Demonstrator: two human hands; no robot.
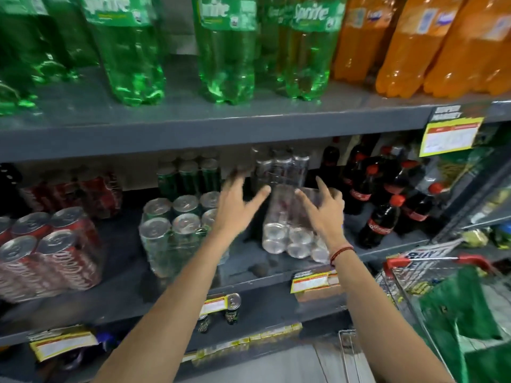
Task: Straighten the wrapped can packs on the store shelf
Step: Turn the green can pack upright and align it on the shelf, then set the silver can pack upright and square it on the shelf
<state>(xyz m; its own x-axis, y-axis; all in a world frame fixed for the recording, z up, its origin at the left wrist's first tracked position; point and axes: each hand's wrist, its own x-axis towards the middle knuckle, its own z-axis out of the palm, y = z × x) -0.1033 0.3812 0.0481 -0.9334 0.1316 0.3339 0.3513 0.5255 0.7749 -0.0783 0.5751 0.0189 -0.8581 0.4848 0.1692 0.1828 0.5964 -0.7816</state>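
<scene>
Both arms reach toward the middle shelf (pixel 249 275) of a grey store rack. Between the hands lies a clear-wrapped pack of silver cans (pixel 287 225), tipped onto its side so the can ends face the camera; the plastic film is glossy and wrinkled, and faint red print shows through it. It rests near the front edge of the shelf. Behind it stands a second wrapped pack of silver cans (pixel 280 170), upright and further back.

The left hand (pixel 237 205) is spread open, fingers fanned, just beside the left flank of the tipped pack; its blurred fingertips come close to the film, but contact cannot be made out. The right hand (pixel 322 210) is likewise open with fingers splayed, lying against or over the pack's right side; whether it presses the wrap cannot be told. A red thread bracelet (pixel 341 252) circles the right wrist.

To the left stand a wrapped pack of green cans (pixel 177 225) and wrapped red cola can packs (pixel 49 244). To the right stand cola bottles (pixel 384 200).
</scene>
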